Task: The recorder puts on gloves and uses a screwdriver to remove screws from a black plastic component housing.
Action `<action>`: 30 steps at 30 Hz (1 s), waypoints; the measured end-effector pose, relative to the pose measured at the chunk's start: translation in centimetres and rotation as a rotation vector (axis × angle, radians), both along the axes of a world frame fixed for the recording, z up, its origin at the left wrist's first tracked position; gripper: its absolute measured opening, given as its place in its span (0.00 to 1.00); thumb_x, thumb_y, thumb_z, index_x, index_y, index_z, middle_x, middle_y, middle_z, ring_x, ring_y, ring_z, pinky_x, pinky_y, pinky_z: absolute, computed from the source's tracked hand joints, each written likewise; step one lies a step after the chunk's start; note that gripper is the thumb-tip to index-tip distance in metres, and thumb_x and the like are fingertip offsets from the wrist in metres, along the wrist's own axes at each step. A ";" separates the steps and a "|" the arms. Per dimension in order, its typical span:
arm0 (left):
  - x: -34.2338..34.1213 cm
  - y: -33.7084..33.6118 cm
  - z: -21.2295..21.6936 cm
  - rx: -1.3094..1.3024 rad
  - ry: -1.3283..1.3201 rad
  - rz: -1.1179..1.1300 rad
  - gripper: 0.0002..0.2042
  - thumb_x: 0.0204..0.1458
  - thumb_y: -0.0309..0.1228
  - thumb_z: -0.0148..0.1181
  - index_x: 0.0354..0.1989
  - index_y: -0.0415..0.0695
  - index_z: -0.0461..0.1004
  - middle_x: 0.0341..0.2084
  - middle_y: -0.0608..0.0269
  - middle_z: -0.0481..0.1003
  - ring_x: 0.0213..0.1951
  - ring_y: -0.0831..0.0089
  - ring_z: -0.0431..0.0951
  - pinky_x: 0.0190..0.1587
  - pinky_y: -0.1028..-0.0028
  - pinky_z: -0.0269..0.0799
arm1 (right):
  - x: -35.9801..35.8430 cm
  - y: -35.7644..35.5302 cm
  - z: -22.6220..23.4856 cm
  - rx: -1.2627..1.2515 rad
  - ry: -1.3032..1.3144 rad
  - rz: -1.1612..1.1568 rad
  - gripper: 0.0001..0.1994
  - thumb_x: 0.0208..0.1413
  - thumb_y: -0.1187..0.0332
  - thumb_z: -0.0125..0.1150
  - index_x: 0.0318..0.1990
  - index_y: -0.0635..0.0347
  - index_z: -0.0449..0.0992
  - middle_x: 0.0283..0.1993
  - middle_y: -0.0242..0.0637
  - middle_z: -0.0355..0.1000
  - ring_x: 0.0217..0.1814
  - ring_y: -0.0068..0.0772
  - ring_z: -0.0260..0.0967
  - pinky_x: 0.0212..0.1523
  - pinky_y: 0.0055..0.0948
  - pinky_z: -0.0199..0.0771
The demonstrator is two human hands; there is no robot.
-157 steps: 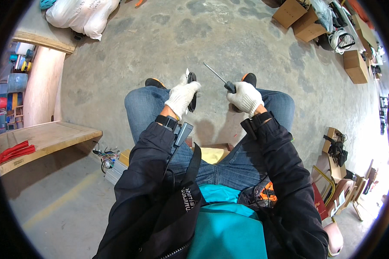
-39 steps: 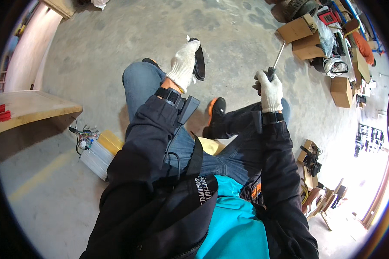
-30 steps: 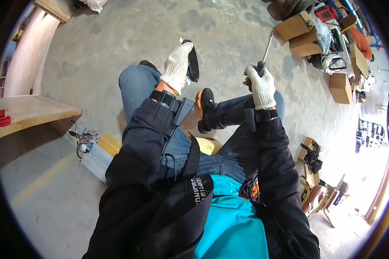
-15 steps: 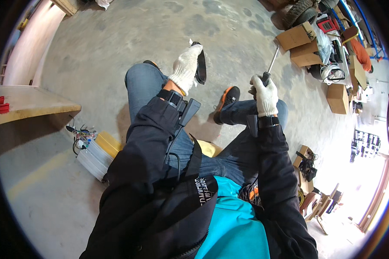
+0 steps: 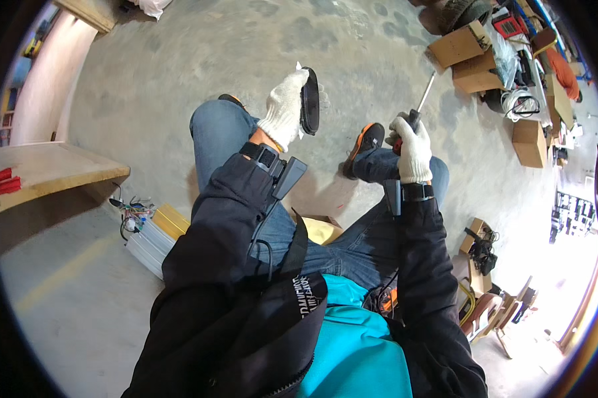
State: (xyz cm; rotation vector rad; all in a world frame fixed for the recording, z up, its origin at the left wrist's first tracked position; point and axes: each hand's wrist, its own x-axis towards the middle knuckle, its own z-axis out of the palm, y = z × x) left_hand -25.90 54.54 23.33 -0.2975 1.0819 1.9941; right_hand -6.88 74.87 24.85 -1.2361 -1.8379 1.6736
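Observation:
My left hand, in a white knit glove, is closed round the back of a long black oval piece with a raised rim; its exact kind is unclear. The piece stands nearly on edge above my left knee, its hollow-looking face turned to the right. In my gloved right hand is a screwdriver with a dark handle showing some red. Its metal shaft points up and slightly right, away from the oval piece. Both hands are apart, and the fingers behind the oval piece are partly hidden.
A wooden bench with red items stands at left, with a silver-and-yellow box trailing wires below it. A yellow-topped carton sits between my legs. Cardboard boxes and a loaded shelf fill the far right. A chair stands lower right.
The oval piece has turned slightly, showing more of its face. My right hand has rolled a little, so more of the screwdriver's red handle shows. Both hands keep their grip.

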 end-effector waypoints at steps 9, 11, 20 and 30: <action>1.6 0.7 0.4 0.072 0.031 -0.235 0.20 0.70 0.36 0.49 0.61 0.32 0.69 0.51 0.44 0.78 0.49 0.53 0.83 0.57 0.58 0.81 | -1.5 -1.4 3.5 -0.320 0.068 0.200 0.17 0.60 0.64 0.67 0.51 0.64 0.73 0.38 0.36 0.75 0.33 0.24 0.72 0.37 0.27 0.77; 2.1 1.4 0.8 0.132 0.045 -0.295 0.21 0.73 0.37 0.46 0.65 0.32 0.67 0.54 0.44 0.77 0.53 0.54 0.81 0.61 0.57 0.78 | -1.5 -1.3 2.8 -0.385 0.025 0.262 0.17 0.60 0.62 0.68 0.49 0.64 0.74 0.37 0.36 0.76 0.33 0.24 0.73 0.36 0.26 0.76; 3.6 4.3 1.3 0.267 -0.101 -0.387 0.22 0.73 0.43 0.45 0.67 0.41 0.68 0.55 0.54 0.77 0.53 0.65 0.80 0.57 0.65 0.80 | -2.0 -2.2 1.8 -0.404 0.106 0.447 0.20 0.57 0.57 0.69 0.48 0.64 0.78 0.31 0.27 0.73 0.28 0.17 0.67 0.30 0.21 0.68; 2.7 3.8 1.1 -0.390 0.664 -0.100 0.20 0.70 0.44 0.53 0.61 0.44 0.75 0.52 0.55 0.78 0.46 0.68 0.82 0.49 0.67 0.81 | -1.4 -1.5 2.3 -0.371 0.102 0.253 0.18 0.55 0.61 0.72 0.46 0.65 0.75 0.32 0.30 0.73 0.29 0.20 0.68 0.30 0.22 0.68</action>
